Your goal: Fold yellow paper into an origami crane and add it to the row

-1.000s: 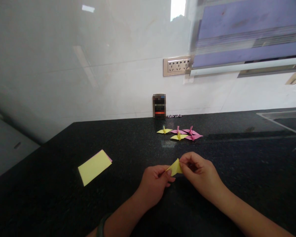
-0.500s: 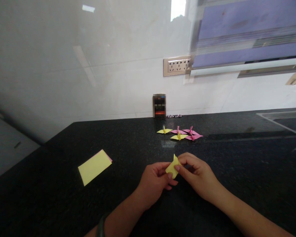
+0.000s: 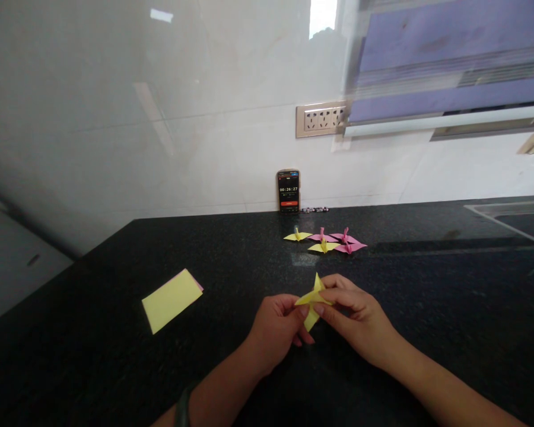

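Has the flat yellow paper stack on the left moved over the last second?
No. The flat yellow paper stack keeps its spot and angle against the small folded paper cranes by the wall.

A black speckled countertop (image 3: 115, 367) meets a glossy pale wall (image 3: 115, 118); a socket strip (image 3: 321, 119) sits at one o'clock, with a bright patch of light (image 3: 323, 15) above it.
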Available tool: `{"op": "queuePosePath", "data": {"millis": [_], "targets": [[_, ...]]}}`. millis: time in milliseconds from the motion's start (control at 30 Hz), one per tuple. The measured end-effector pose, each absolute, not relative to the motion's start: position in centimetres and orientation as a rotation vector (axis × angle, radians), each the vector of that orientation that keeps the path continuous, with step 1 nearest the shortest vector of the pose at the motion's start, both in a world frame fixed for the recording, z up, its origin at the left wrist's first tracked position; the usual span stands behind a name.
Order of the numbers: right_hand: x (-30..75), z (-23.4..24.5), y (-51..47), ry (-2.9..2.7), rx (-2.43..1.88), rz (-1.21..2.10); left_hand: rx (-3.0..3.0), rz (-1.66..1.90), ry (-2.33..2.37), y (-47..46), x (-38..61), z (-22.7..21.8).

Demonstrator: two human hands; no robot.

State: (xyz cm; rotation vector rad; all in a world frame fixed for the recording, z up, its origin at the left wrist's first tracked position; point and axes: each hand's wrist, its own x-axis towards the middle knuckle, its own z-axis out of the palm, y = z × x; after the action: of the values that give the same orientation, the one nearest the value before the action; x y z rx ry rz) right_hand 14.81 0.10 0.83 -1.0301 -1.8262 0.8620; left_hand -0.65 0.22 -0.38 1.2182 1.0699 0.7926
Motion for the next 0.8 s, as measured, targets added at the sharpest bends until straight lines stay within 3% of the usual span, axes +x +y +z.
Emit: {"op": "queuePosePath", "data": {"millis": [433,800], "targets": [[14.9,0.2,0.5,-1.702,-0.955,1.092,1.175,0.791,1.034,0.1,-0.7,-0.3],[14.7,-0.7,0.6,-1.483,-1.059,1.029,1.231,0.800,1.058,0.1,-0.6,-0.7]]}}
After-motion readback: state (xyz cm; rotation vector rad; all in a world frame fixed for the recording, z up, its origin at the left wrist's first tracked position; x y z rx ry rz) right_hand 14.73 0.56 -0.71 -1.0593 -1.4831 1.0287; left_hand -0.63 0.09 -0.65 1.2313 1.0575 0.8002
